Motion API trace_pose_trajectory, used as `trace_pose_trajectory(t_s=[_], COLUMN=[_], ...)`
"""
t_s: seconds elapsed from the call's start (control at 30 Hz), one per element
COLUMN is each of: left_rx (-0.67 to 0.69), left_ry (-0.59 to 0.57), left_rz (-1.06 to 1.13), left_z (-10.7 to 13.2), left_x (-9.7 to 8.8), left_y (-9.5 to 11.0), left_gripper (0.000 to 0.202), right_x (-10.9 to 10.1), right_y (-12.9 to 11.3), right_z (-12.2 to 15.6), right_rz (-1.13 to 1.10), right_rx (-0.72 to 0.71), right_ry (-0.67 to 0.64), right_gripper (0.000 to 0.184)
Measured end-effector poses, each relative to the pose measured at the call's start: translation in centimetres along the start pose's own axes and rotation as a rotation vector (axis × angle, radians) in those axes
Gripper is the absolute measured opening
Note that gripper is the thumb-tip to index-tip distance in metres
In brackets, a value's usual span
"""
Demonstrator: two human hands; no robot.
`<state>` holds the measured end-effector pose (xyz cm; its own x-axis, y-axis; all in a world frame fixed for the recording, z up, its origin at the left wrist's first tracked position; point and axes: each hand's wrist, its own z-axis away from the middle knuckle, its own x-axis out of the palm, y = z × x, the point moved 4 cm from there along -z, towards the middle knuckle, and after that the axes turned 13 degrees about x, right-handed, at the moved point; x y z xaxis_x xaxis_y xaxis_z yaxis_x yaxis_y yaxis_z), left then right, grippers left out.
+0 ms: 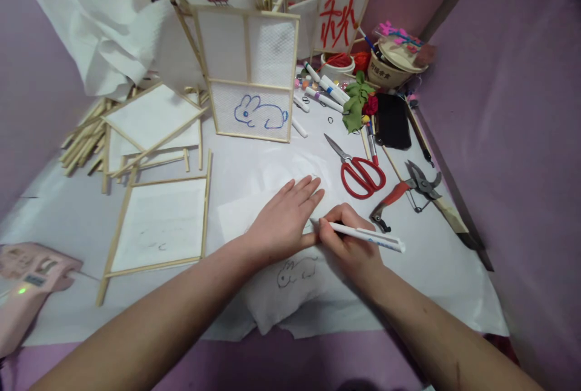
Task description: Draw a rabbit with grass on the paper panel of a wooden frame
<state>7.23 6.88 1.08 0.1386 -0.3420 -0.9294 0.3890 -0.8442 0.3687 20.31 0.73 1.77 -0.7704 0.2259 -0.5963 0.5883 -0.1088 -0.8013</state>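
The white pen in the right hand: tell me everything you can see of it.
The white pen has a slim, straight barrel that looks like plastic, small blue marks toward the back end, what looks like a clip there, and a greyish tip. The right hand grips it near the tip. It slants, tip toward the left hand, back end out to the right. The tip is at the white paper; whether it touches is unclear.

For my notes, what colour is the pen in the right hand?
The pen is mostly white with blue marks (head view).
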Motion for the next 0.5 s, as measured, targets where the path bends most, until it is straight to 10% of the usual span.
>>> trace_pose_trajectory(t_s=[0.5], left_rx=[-0.039], left_ry=[0.005], left_rz=[-0.083], left_z=[0.26], left_x=[0.58], left_y=[0.07], left_gripper=[0.094], right_x=[-0.38], right_y=[0.11], right_z=[0.02], right_rz=[0.054], right_rx=[-0.059], right_ry=[0.031], right_gripper=[0.017])
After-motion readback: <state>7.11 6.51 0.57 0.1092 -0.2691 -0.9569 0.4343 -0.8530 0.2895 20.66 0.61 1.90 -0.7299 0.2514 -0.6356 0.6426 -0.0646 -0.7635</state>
